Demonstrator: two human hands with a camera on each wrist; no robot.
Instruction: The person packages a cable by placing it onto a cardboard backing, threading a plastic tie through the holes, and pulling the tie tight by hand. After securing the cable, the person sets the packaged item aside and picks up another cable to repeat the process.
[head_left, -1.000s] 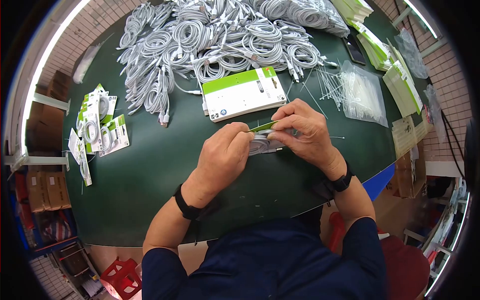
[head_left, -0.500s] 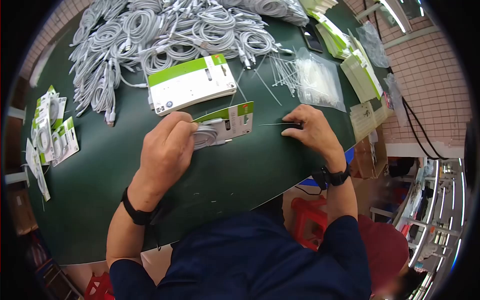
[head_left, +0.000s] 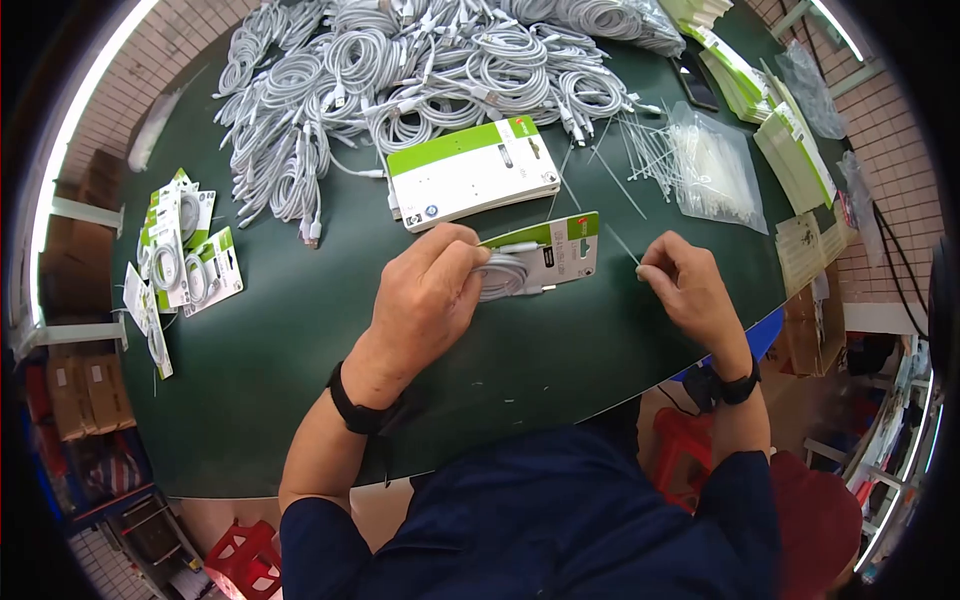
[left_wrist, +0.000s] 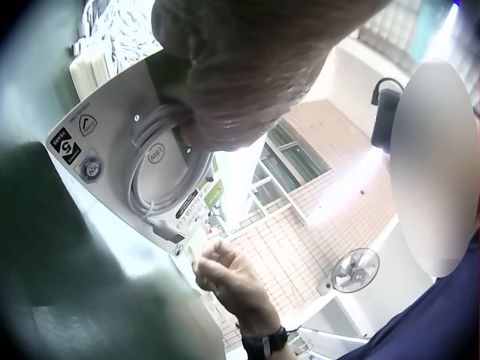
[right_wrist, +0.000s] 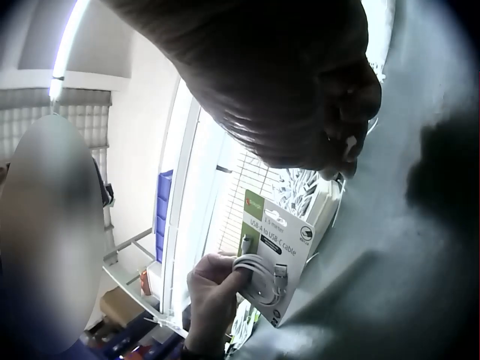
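Observation:
My left hand (head_left: 425, 295) grips a green-and-white packaging card (head_left: 572, 255) and the coiled white USB cable (head_left: 503, 275) lying against its face. In the right wrist view the card (right_wrist: 289, 234) reads "USB-A to USB-C cable", and the thumb presses on the coil (right_wrist: 259, 277). Off to the right, my right hand (head_left: 690, 285) pinches a thin cable tie (head_left: 620, 243) between thumb and fingertips, its free length pointing up and left toward the card. Just beyond the left hand lies a stack of blank cards (head_left: 475, 178).
A large heap of coiled white cables (head_left: 400, 75) covers the far side of the green table (head_left: 290, 390). Loose cable ties (head_left: 650, 150) lie beside a bag of ties (head_left: 715, 165). Carded cables (head_left: 180, 250) are piled at left; more card stacks (head_left: 795, 150) and a phone (head_left: 697, 85) are at right.
Both hands were together at the card. The right hand has come away to the right with a cable tie, which has swung upward. The left hand keeps hold of the card and cable.

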